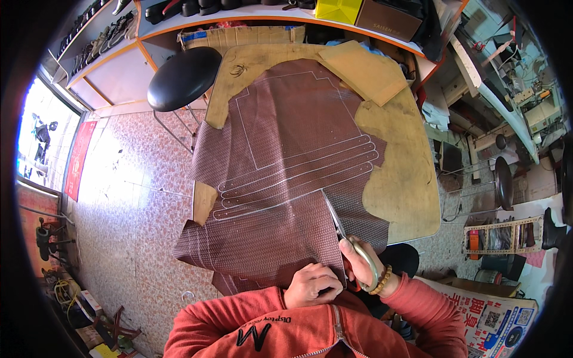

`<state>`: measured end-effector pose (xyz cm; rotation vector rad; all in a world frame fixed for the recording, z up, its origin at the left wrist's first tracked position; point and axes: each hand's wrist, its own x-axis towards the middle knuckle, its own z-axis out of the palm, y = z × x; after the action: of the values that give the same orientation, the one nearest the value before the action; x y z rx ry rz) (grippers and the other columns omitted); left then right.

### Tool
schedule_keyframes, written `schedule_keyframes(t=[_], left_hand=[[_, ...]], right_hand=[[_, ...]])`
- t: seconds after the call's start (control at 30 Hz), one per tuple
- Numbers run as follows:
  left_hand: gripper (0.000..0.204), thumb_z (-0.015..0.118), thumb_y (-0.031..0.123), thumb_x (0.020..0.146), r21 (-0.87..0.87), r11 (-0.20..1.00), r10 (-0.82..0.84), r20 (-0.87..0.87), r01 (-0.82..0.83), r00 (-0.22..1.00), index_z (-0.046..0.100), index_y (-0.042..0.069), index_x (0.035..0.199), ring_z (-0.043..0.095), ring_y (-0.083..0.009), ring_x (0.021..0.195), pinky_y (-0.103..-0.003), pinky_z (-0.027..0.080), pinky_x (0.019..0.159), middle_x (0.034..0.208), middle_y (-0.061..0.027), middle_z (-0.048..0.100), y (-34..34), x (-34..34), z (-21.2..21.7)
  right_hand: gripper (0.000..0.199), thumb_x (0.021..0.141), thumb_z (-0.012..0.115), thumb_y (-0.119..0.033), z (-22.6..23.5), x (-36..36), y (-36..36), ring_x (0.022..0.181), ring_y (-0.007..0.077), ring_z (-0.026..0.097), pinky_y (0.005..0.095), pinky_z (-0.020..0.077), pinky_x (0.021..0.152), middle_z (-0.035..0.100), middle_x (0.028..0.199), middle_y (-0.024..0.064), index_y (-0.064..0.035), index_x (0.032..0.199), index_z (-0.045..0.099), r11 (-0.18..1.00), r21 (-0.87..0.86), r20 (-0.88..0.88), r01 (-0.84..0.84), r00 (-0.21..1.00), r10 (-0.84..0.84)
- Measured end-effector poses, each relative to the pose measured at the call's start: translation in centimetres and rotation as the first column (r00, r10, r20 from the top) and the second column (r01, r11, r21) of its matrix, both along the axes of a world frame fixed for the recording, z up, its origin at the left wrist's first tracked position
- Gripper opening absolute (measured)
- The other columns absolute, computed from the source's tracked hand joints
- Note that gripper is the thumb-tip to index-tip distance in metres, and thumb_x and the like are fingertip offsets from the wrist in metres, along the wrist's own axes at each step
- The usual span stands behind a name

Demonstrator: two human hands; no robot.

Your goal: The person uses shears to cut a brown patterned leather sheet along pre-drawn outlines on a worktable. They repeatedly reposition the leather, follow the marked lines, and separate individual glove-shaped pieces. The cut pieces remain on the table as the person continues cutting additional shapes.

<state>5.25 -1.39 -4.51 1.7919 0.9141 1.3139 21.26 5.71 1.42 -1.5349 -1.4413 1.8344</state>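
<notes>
Doorway (62, 140) L is overexp., floor (134, 161) has glare, edges dk & bent.

Maroon woven-textured sheet (298, 128), irregular outline, pale drawn lines, spread on yellowish wooden tabletop (403, 200), near part overhanging. Silver metal scissors (336, 222) tilted, blades pointing away, tip at lowest drawn strip.

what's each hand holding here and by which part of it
The right hand holds the scissors by their handles; the left hand grips the brown sheet by its near edge.
</notes>
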Motion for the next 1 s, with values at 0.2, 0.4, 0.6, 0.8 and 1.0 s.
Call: schedule_keyframes(t=[0.2, 0.4, 0.6, 0.8, 1.0], left_hand=[[0.019, 0.077, 0.003, 0.067, -0.017, 1.0, 0.011, -0.004, -0.011, 1.0, 0.068, 0.012, 0.08, 0.06, -0.0161, 0.067, -0.029, 0.046, 0.062, 0.079, 0.0014, 0.066, -0.1, -0.1, 0.3], [0.018, 0.076, 0.003, 0.066, -0.016, 1.0, 0.026, 0.01, -0.026, 1.0, 0.068, 0.012, 0.079, 0.06, -0.0161, 0.067, -0.029, 0.046, 0.061, 0.079, 0.0011, 0.065, -0.3, 0.1, 0.0], [0.014, 0.073, 0.007, 0.069, 0.013, 0.999, 0.042, -0.027, -0.042, 0.999, 0.066, 0.015, 0.078, 0.059, -0.0191, 0.068, -0.032, 0.046, 0.062, 0.077, 0.0018, 0.062, 0.1, 0.4, 0.1], [0.011, 0.073, 0.012, 0.072, 0.2, 0.952, 0.279, -0.271, -0.23, 0.921, 0.066, 0.013, 0.08, 0.057, -0.0198, 0.071, -0.031, 0.045, 0.063, 0.081, 0.0007, 0.062, -0.7, -3.9, 1.8], [0.02, 0.074, 0.005, 0.071, 0.173, 0.618, 0.722, -0.51, -0.766, 0.467, 0.065, 0.005, 0.089, 0.06, -0.0307, 0.085, -0.04, 0.048, 0.078, 0.094, -0.011, 0.064, -2.5, -15.4, 2.4]], right_hand=[[0.052, 0.094, 0.05, -0.056, -0.1, 0.1, 0.0, 0.045, 0.008, 0.047, 0.024, 0.0384, 0.039, 0.043, 0.06, -0.0023, -0.0046, 0.085, 0.05, 1.0, 0.017, -0.004, -0.026, 1.0, 0.027], [0.049, 0.094, 0.052, -0.054, -0.4, 0.1, -0.1, 0.044, 0.0072, 0.044, 0.0234, 0.0371, 0.039, 0.042, 0.06, -0.0027, -0.0057, 0.086, 0.05, 0.999, 0.037, -0.018, -0.013, 1.0, 0.014], [0.046, 0.096, 0.051, -0.052, -1.1, 0.2, -0.5, 0.043, 0.0062, 0.043, 0.0217, 0.0349, 0.039, 0.045, 0.059, -0.0021, -0.0069, 0.086, 0.051, 0.986, -0.152, -0.074, 0.068, 0.994, -0.08], [0.051, 0.101, 0.037, -0.052, -1.7, 1.5, -1.2, 0.046, 0.0093, 0.047, 0.024, 0.0387, 0.043, 0.053, 0.061, 0.0006, -0.0081, 0.082, 0.053, 0.95, -0.312, -0.138, 0.005, 0.989, -0.051], [0.042, 0.1, 0.044, -0.045, -0.7, 3.2, -2.7, 0.046, 0.0094, 0.049, 0.023, 0.0398, 0.043, 0.056, 0.063, 0.0032, -0.006, 0.086, 0.052, 0.96, -0.273, -0.153, -0.064, 0.988, 0.022]])
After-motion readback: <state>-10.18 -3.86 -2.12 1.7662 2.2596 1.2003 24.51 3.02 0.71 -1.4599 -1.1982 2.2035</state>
